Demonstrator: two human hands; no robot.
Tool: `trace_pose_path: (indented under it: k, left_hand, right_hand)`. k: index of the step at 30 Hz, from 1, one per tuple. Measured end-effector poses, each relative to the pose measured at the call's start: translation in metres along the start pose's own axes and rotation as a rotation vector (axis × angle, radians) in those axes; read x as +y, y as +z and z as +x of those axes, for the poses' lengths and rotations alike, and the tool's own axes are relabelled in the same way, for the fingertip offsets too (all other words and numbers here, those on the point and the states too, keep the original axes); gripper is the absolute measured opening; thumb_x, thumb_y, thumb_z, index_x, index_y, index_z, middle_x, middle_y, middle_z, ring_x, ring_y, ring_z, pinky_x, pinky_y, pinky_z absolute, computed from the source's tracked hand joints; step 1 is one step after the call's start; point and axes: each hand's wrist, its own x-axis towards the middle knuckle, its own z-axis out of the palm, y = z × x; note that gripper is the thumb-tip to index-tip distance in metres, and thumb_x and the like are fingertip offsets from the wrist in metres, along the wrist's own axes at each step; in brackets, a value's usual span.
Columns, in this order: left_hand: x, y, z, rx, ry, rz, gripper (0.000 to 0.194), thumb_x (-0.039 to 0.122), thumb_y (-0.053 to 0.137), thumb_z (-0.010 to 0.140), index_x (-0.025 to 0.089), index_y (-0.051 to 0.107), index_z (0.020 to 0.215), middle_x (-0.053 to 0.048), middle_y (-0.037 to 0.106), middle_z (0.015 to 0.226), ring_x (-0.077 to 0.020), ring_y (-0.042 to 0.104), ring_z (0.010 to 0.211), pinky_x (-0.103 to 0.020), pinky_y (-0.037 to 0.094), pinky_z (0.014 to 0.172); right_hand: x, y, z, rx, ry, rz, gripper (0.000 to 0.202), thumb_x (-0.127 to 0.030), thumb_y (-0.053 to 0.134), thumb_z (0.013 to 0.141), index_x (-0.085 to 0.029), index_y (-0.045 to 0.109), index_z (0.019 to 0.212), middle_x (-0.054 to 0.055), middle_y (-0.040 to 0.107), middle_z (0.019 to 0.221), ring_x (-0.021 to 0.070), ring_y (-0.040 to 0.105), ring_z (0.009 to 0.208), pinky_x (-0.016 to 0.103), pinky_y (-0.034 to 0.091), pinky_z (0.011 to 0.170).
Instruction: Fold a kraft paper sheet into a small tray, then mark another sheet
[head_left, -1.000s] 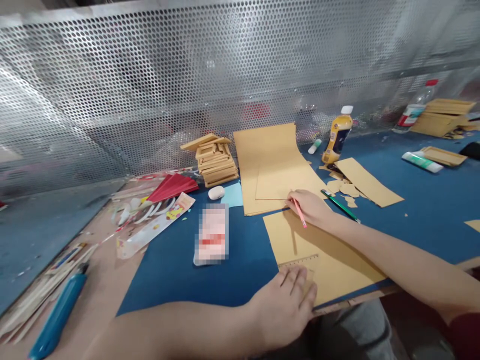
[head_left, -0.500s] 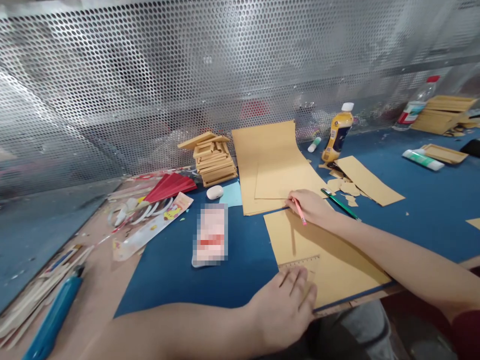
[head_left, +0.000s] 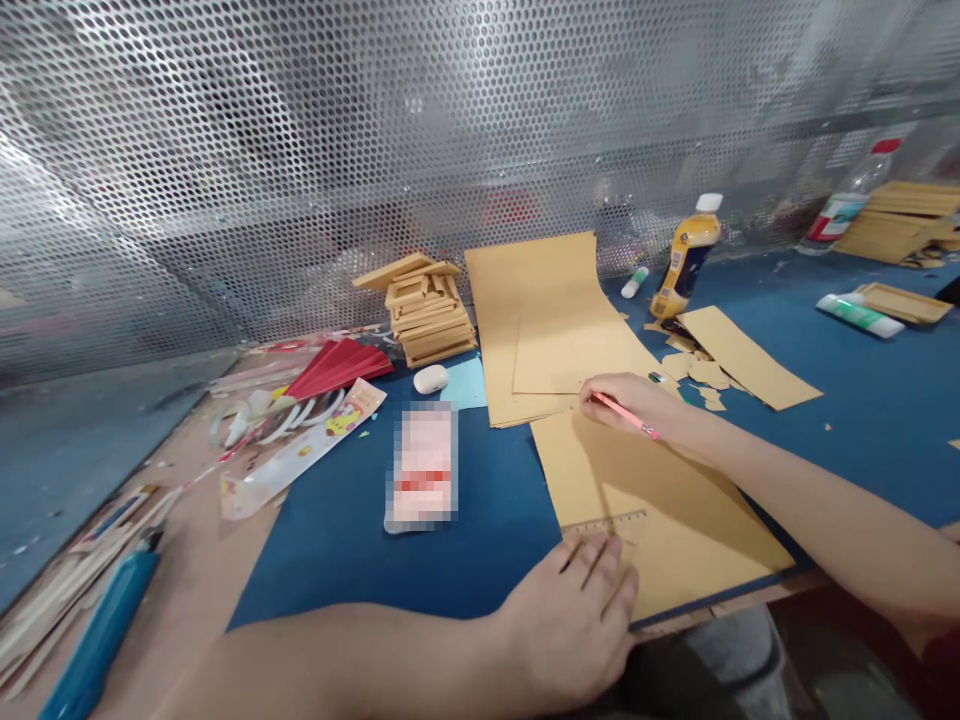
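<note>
A sheet of tan card (head_left: 667, 530) lies at the front edge of the blue mat, a clear ruler (head_left: 611, 521) on it. My left hand (head_left: 570, 615) rests flat over the ruler and the card's near left part, fingers stretched out. Just above the card's far edge, my right hand (head_left: 641, 398) pinches a pink pencil (head_left: 628, 415); its eraser end points right and its tip is hidden by the fingers. Larger tan card sheets (head_left: 551, 340) stand curved behind that hand. A green pen (head_left: 660, 378) is mostly covered by the right hand.
Left of the card lie a blurred-out phone (head_left: 421, 475), a white case (head_left: 430, 379) and a blue knife (head_left: 112, 630). A wooden stack (head_left: 431, 320), yellow bottle (head_left: 688, 260), card scraps (head_left: 705, 375) and glue tube (head_left: 859, 315) stand farther back, before a perforated metal wall (head_left: 337, 150).
My right hand has shifted slightly right, covering most of the green pen. The pink pencil has swung so its eraser end points more to the right. My left hand stays over the ruler.
</note>
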Motion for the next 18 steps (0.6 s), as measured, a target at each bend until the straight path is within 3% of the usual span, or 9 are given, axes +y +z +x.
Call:
trace_pose_path:
  k: [7, 18]
  left_hand:
    - [-0.009, -0.005, 0.002, -0.109, -0.030, -0.068, 0.064, 0.053, 0.026, 0.096, 0.005, 0.043, 0.135, -0.021, 0.046, 0.137, -0.0303, 0.043, 0.127, -0.039, 0.027, 0.106]
    - [-0.012, -0.008, 0.004, -0.126, -0.021, -0.093, 0.060, 0.049, 0.026, 0.097, 0.005, 0.042, 0.134, -0.021, 0.045, 0.138, -0.0314, 0.044, 0.127, -0.039, 0.030, 0.105]
  right_hand:
    - [0.006, 0.009, 0.005, 0.123, -0.073, -0.114, 0.017, -0.024, 0.045, 0.088, -0.019, 0.060, 0.082, 0.006, 0.062, 0.080, 0.0180, 0.055, 0.071, 0.028, 0.038, 0.065]
    - [0.013, 0.015, 0.007, 0.069, -0.113, -0.218, 0.014, -0.021, 0.047, 0.089, -0.018, 0.060, 0.087, 0.008, 0.064, 0.084, 0.0199, 0.058, 0.078, 0.031, 0.042, 0.072]
